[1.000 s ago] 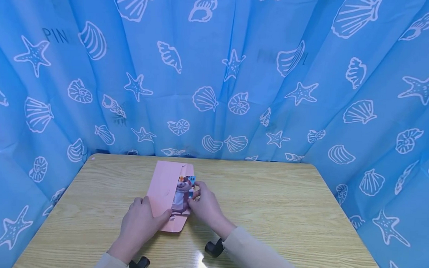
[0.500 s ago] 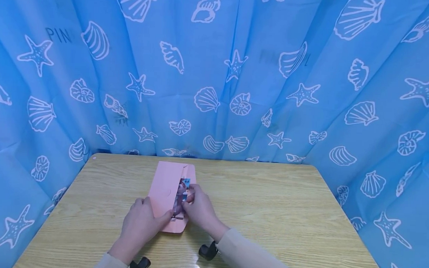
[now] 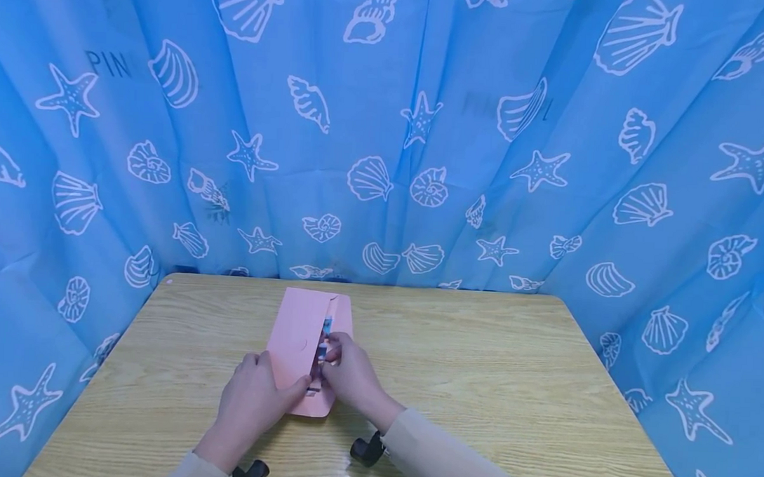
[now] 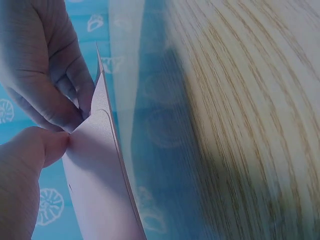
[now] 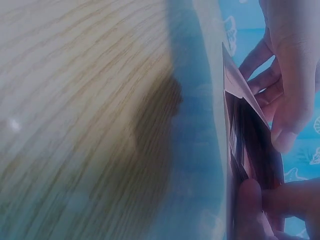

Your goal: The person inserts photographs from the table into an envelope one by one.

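A pink paper envelope point(image 3: 295, 327) lies on the table left of centre in the head view, its long mouth facing right and its flap point(image 3: 344, 313) spread out. At its near left my left hand point(image 3: 250, 395) grips it, the thumb point(image 4: 52, 145) at the edge of the mouth. My right hand point(image 3: 356, 378) pinches a colourful picture card point(image 3: 326, 326) at the mouth. Most of the card is inside the envelope, and only a narrow strip shows. In the right wrist view the mouth point(image 5: 257, 135) gapes, with my right thumb point(image 5: 248, 200) at it.
The wooden table point(image 3: 478, 368) extends on both sides of the hands. Behind it hangs a blue curtain point(image 3: 386, 126) with white shell and starfish prints. A black device point(image 3: 367, 450) sits at the right wrist, another point(image 3: 250, 472) at the left.
My right hand has moved left with the picture card, which has slid deeper into the envelope. Less of its picture shows now. The left hand keeps its hold on the envelope.
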The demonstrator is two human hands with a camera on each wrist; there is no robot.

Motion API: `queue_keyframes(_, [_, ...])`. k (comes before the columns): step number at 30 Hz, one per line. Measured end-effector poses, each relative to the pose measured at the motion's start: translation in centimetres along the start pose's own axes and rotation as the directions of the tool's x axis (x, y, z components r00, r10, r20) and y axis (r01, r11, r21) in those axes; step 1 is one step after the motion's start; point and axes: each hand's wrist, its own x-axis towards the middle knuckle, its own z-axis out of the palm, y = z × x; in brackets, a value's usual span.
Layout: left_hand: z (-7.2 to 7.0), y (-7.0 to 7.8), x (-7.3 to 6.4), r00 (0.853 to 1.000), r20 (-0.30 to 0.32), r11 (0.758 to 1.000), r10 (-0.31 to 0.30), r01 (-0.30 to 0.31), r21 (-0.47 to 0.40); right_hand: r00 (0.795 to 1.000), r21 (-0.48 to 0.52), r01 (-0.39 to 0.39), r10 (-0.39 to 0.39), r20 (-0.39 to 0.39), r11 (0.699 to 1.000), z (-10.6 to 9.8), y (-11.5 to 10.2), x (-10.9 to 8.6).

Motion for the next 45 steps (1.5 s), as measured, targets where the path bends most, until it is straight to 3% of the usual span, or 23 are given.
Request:
queue_keyframes(14, [0.0, 0.1, -0.1, 1.000, -0.028, 1.000, 0.012, -0.012, 0.009, 0.996, -0.062, 0.089, -0.088, 0.021, 0.994, 0.0, 0.5, 0.2])
queue_keyframes(20, [0.2, -0.5, 0.0, 1.000, -0.021, 1.000, -0.008, 0.008, -0.001, 0.996, -0.081, 0.086, -0.086, 0.009, 0.993, -0.4, 0.6, 0.1])
queue_keyframes(27, [0.3, -1.1, 0.0, 0.999, 0.004, 0.999, -0.047, 0.047, 0.007, 0.998, -0.068, 0.062, -0.064, -0.025, 0.996, -1.9, 0.7, 0.3])
queue_keyframes(31, [0.4, -1.4, 0.1, 1.000, -0.012, 1.000, -0.027, 0.028, 0.010, 0.998, -0.062, 0.033, -0.036, -0.042, 0.998, -3.0, 1.1, 0.6])
queue_keyframes(36, [0.7, -1.7, 0.2, 0.999, -0.048, 1.000, -0.001, 0.002, 0.011, 0.996, -0.104, 0.056, -0.063, -0.070, 0.993, -4.2, 1.5, 0.8])
queue_keyframes(41, [0.8, -1.9, 0.3, 1.000, -0.029, 1.000, -0.010, 0.010, 0.015, 0.984, -0.287, 0.090, -0.130, -0.123, 0.954, -5.2, 2.5, 0.7])
queue_keyframes(45, [1.0, -2.0, 0.4, 1.000, 0.007, 0.999, -0.028, 0.027, 0.027, 0.975, -0.448, 0.082, -0.164, -0.147, 0.890, -6.0, 3.6, 0.6])
